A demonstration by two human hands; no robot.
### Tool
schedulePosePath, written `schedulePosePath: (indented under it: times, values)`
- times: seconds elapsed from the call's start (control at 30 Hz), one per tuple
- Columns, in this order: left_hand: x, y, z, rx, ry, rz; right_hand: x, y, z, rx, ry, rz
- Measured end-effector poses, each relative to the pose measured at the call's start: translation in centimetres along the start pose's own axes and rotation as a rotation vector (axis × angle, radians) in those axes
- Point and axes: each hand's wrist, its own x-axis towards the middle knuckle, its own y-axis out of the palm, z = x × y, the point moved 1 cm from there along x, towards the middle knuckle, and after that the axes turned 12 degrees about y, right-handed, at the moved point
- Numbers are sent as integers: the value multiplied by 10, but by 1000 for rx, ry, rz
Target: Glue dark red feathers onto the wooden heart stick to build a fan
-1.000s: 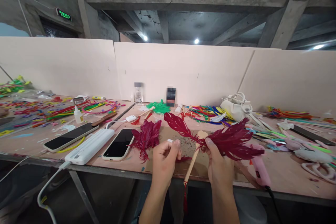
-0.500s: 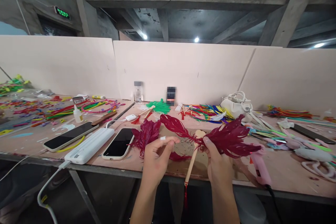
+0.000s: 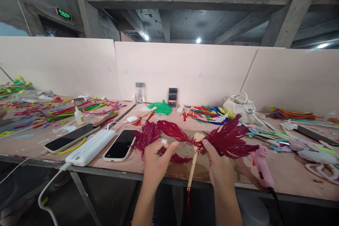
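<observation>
My right hand (image 3: 218, 160) pinches a dark red feather fan at the base of its feathers, thumb on the near side. The fan's pale wooden handle (image 3: 192, 171) slants downward, with a rounded wooden top (image 3: 199, 136) and a red tassel (image 3: 188, 196) at its lower end. One red feather (image 3: 173, 130) reaches left from the handle; a thick feather bunch (image 3: 230, 139) spreads right. My left hand (image 3: 156, 159) is just below that left feather, thumb stretched out and apart from the bent index finger, with a small white patch near it. Its other fingertips are hidden. Beside it lies a feather pile (image 3: 148, 136).
A pink glue gun (image 3: 262, 167) rests at the right. Phones (image 3: 120, 146) and a white power bank (image 3: 90, 147) lie left. Behind are a green feather fan (image 3: 162, 106), a clear bottle (image 3: 139, 93) and a white handbag (image 3: 238, 107). Colourful craft stems (image 3: 293, 113) lie right.
My left thumb and index finger, close together before, have come apart, and the index finger has bent back. The left feather has shifted slightly left and down; my right hand keeps its pinch.
</observation>
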Motion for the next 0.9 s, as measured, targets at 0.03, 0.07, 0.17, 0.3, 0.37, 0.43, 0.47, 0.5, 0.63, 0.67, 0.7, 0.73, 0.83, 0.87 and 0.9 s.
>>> schedulePosePath:
  times: [0.03,0.07,0.17,0.3,0.37,0.43,0.47,0.5,0.63,0.67,0.7,0.73,0.83,0.87,0.9]
  values:
    - [1,-1,-1,31,50,49,0,0,1,8,17,10]
    - [3,-2,-2,54,95,88,-1,0,1,21,38,13]
    - [5,-2,-1,110,162,133,-3,2,5,80,97,21]
    - [1,0,5,173,131,122,-12,9,15,258,196,137]
    - [-2,2,4,121,61,173,-19,14,21,344,226,206]
    - [-5,4,0,-24,-27,311,-25,18,26,390,244,250]
    - [-6,5,-3,-118,-68,398,-27,19,27,402,255,268]
    - [-7,7,-6,-206,-108,474,-28,21,28,411,270,288]
    - [-9,14,-7,-375,-230,434,-27,24,30,373,333,362]
    - [-9,15,-5,-379,-248,351,-27,24,32,352,328,369]
    - [-9,17,-2,-378,-260,265,-27,23,33,328,307,374]
    - [-9,18,0,-373,-267,189,-29,22,36,307,276,384]
    - [-9,23,5,-351,-252,57,-36,19,40,277,213,469]
    - [-10,25,5,-344,-244,54,-39,18,41,279,216,496]
    - [-10,27,5,-343,-236,67,-41,18,40,288,225,499]
